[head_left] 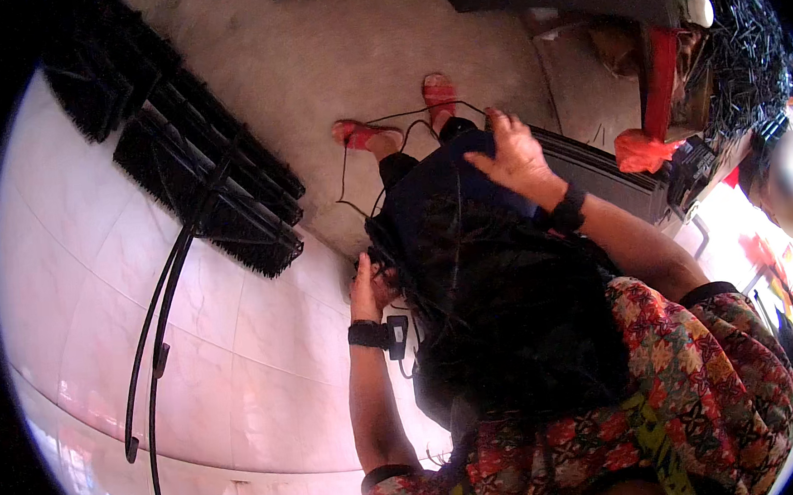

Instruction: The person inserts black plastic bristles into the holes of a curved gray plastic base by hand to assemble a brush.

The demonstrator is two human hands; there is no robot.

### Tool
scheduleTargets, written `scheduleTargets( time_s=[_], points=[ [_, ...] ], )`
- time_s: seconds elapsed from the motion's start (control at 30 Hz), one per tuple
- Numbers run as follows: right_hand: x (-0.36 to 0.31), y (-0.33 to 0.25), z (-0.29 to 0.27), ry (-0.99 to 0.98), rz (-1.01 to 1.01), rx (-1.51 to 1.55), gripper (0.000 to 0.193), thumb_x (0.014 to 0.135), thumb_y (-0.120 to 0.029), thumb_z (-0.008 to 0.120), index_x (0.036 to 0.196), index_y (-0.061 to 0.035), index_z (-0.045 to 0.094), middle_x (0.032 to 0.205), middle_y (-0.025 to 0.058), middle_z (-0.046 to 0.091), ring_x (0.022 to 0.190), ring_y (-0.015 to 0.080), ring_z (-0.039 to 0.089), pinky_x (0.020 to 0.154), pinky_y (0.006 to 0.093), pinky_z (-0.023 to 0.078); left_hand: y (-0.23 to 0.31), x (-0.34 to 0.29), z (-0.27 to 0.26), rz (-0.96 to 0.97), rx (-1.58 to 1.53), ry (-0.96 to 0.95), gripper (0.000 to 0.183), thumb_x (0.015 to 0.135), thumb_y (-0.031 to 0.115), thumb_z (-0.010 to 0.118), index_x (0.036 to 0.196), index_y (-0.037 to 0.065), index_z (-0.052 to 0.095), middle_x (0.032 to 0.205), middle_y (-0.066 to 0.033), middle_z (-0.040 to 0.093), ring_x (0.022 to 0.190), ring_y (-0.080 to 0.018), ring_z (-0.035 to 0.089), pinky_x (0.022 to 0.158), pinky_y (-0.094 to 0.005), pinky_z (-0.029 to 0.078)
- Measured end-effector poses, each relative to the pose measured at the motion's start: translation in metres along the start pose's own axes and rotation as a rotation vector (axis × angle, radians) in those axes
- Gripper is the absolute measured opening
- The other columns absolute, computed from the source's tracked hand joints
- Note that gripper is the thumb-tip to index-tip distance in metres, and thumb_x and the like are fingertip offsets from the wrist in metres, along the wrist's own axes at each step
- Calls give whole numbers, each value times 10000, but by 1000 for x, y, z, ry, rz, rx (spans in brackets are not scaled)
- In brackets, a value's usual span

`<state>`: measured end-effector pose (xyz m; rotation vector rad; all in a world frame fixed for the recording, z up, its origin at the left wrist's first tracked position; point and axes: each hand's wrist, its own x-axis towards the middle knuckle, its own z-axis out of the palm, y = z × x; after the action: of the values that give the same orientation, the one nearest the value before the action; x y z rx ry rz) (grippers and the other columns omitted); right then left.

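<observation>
Across my lap lies a dark blue cloth (438, 186), with a heap of black, fibrous material (519, 313) over its near part. My right hand (518, 158) is spread above the cloth's right side, thumb pointing left. A thin black cord (406, 114) loops past the far edge of the lap and reaches those fingertips; whether they touch it, I cannot tell. At the lap's left edge my left hand (373, 287) is curled, its thumb up, against a dark tangle (382, 265). What its fingers hold is hidden. Both wrists wear black bands.
Black bristled strips on bars (211, 186) stand at the left by the pale tiled wall (266, 346). To the right are a dark grey box (601, 176), a red cloth (645, 151) and a pile of black strands (744, 63). My feet wear red sandals (367, 133).
</observation>
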<state>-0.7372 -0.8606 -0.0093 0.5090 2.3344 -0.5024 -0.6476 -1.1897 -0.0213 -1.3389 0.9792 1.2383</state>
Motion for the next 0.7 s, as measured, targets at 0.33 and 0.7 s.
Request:
scheduleTargets(
  time_s=[0.33, 0.7],
  points=[
    [-12, 147, 15, -438, 819, 980, 347, 759, -141, 622, 1000, 30, 440, 680, 134, 529, 465, 216, 572, 353, 331, 440, 55, -7, 72, 193, 600, 186, 784, 650, 491, 688, 1172, -14, 392, 1062, -97, 505, 918, -202, 497, 695, -326, 410],
    [-87, 158, 111, -490, 1084, 735, 210, 731, -178, 561, 810, 14, 526, 717, 186, 570, 591, 319, 585, 460, 503, 420, 79, 13, 57, 410, 776, -24, 125, 602, -41, 561, 681, 1, 474, 587, -97, 552, 474, -148, 540, 423, -268, 435]
  ],
)
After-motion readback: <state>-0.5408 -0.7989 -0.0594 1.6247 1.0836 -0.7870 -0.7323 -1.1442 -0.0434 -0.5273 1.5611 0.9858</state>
